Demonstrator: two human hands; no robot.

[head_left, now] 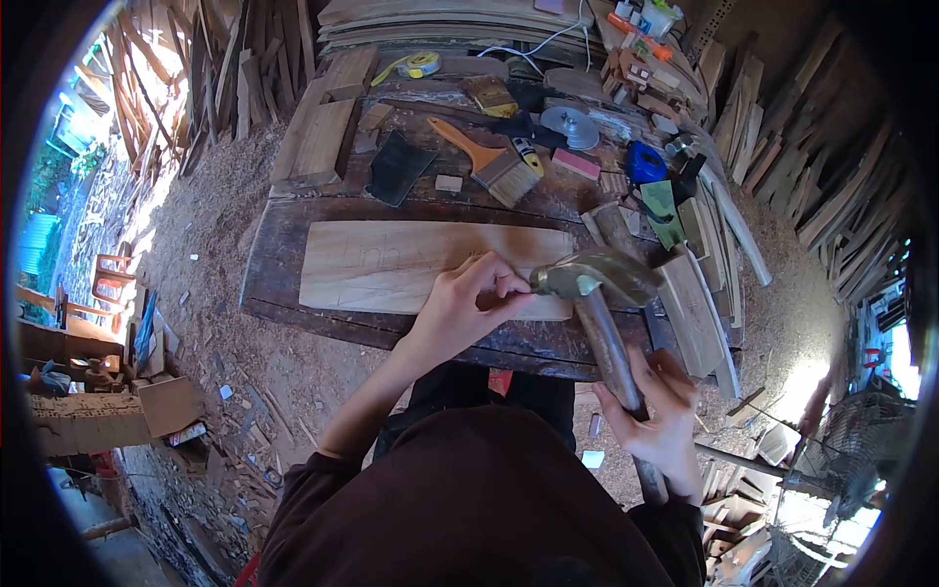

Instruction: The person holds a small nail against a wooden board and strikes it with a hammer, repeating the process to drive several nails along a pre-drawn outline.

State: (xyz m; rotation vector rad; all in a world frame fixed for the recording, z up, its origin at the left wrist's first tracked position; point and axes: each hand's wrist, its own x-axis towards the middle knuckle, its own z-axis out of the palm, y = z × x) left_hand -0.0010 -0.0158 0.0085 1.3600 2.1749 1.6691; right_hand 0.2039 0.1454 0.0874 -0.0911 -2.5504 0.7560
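While my right hand [657,406] wraps round the handle of the hammer [608,342], my left hand [468,305] is pinched narrow over the board [372,269]. I cannot tell if a small thing sits in that pinch. From my head, the one view I have, the board lies flat on the table [279,230], near its six o'clock edge. From the board's middle, the hammer's head is at three o'clock, just beside my left fingertips, and my right hand is at four.

To do this well, I think I should move the hammer gently, grip it firmly, watch the spot by my fingertips and mind my fingers.

I count one hammer and one board. There are two brushes: an orange brush [487,161] at one o'clock and a dark brush [491,96] farther off, past twelve. One yellow tape [421,65] is at twelve. One grey disc [569,127] is between one and two. One pink block [576,164] is at two.
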